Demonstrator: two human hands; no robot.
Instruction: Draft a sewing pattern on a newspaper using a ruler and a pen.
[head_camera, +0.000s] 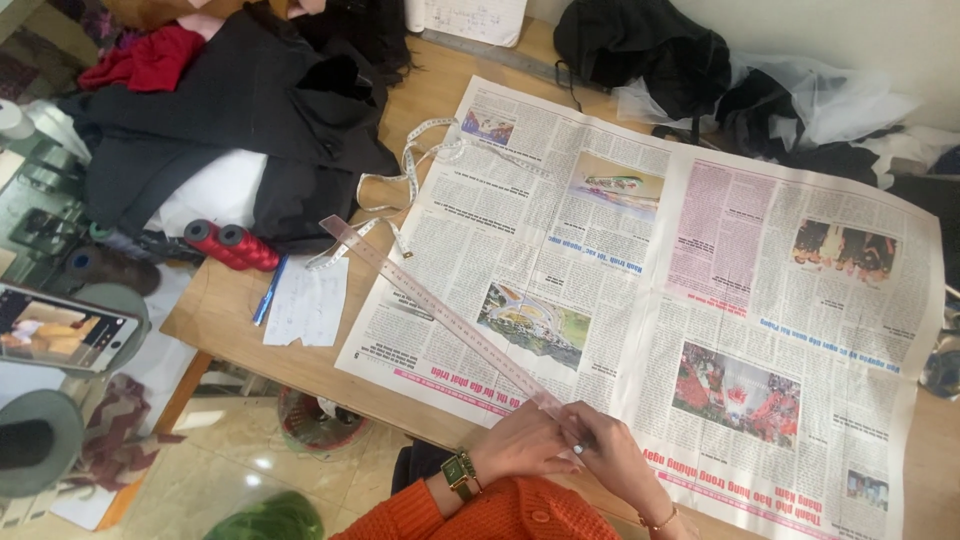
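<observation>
A large open newspaper (650, 290) lies spread over a wooden table (215, 315). A long clear plastic ruler (440, 312) lies slantwise across its left page, running from the upper left down to my hands. My left hand (520, 442), with a gold watch on the wrist, rests on the ruler's near end. My right hand (618, 462) presses the same end from the right, with what may be a small pen between its fingers. Orange sleeves cover both my arms.
A white measuring tape (412, 165) curls beside the newspaper. Two red thread spools (232, 245), a blue pen (270, 290) and a white paper (308, 303) lie at left. Black fabric (250, 120) is piled at the back. A phone (62, 330) stands off the table's left edge.
</observation>
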